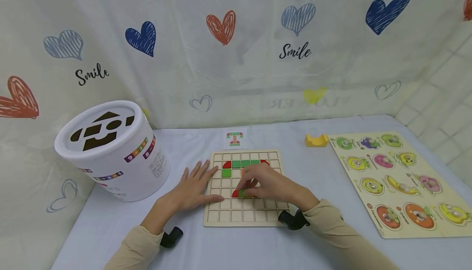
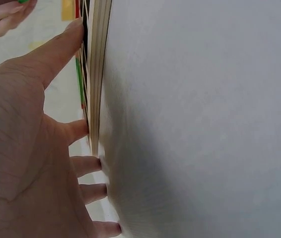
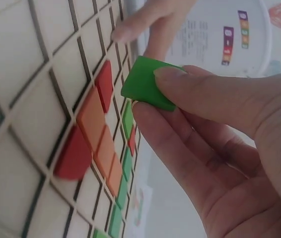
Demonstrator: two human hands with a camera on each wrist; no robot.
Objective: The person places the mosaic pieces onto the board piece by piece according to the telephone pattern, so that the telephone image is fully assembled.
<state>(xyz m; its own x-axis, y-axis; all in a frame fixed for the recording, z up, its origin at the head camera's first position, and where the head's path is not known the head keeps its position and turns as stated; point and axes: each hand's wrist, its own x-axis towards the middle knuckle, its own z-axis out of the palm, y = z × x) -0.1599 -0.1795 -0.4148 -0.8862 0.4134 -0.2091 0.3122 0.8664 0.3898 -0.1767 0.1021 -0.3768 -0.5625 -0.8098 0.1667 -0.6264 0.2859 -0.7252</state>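
Note:
My right hand [image 1: 269, 184] pinches a green square tile [image 3: 145, 82] between thumb and fingertips, close over the gridded wooden board [image 1: 228, 217]. On the board's far rows lie green tiles [image 1: 240, 164] between red rounded pieces [image 1: 227, 164]. Another green tile [image 1: 226, 173] sits just below at the left. Beneath my right hand, the right wrist view shows a column of orange tiles [image 3: 92, 114] with a red piece [image 3: 73, 153] on either side at its near end. My left hand [image 1: 193, 186] rests with spread fingers at the board's left edge, thumb over the grid.
A pattern card [image 1: 234, 139] lies behind the board. At the left stands a white bucket [image 1: 147, 167] with shaped holes in its lid. A yellow block [image 1: 316, 140] lies at the back right, beside a fruit puzzle board [image 1: 391, 231]. A heart-printed curtain [image 1: 250, 77] hangs behind the table.

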